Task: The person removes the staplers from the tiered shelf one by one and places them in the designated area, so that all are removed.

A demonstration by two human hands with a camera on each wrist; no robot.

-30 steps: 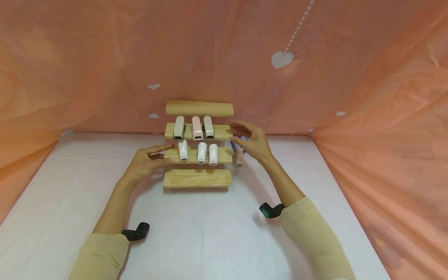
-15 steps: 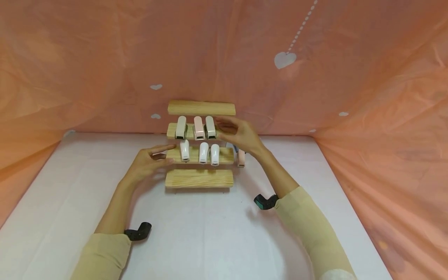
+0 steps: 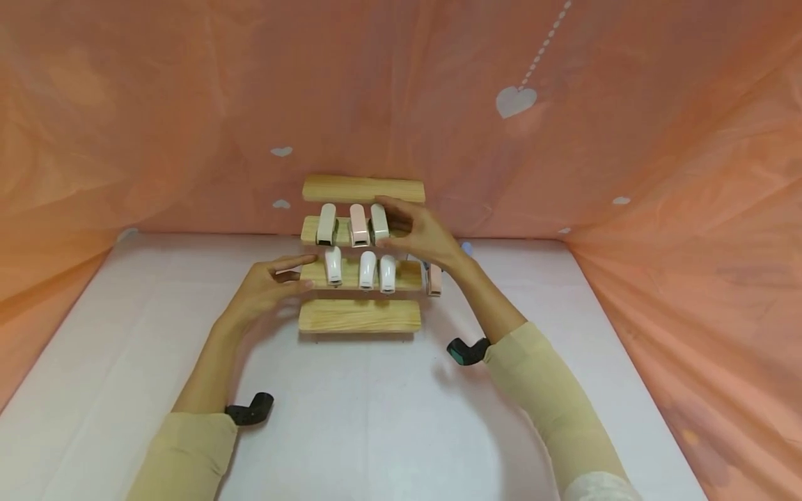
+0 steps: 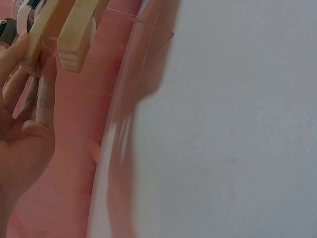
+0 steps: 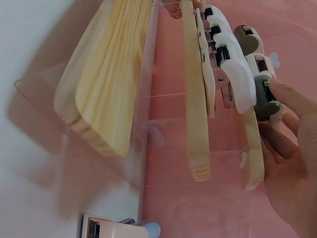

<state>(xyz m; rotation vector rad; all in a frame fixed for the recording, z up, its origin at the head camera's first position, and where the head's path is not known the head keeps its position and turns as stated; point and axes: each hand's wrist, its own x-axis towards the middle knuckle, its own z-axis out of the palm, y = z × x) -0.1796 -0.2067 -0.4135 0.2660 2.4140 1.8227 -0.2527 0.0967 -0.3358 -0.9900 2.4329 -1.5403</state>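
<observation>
A stepped display rack with wooden shelves (image 3: 360, 316) stands at the back of the table. My left hand (image 3: 266, 289) grips the left end of the shelf that bears three white staplers (image 3: 367, 270), thumb and fingers on either side of the board. On the shelf above sit a pale grey-green stapler (image 3: 326, 223), a pink stapler (image 3: 358, 224) and, rightmost, a second grey-green stapler (image 5: 266, 101). My right hand (image 3: 422, 233) pinches this rightmost one, with the thumb at its front end and the index finger at its back. The other right fingers lie behind the board.
On the table right of the rack lies another pink stapler (image 3: 435, 280), and a blue piece (image 3: 466, 248) shows beyond my right forearm. The rack's top and bottom boards carry nothing. An orange-pink cloth (image 3: 626, 125) hangs close behind and at both sides.
My right hand has moved left from beside the rack to the rightmost stapler on the upper shelf. The left hand keeps its hold, and the staplers stay where they were.
</observation>
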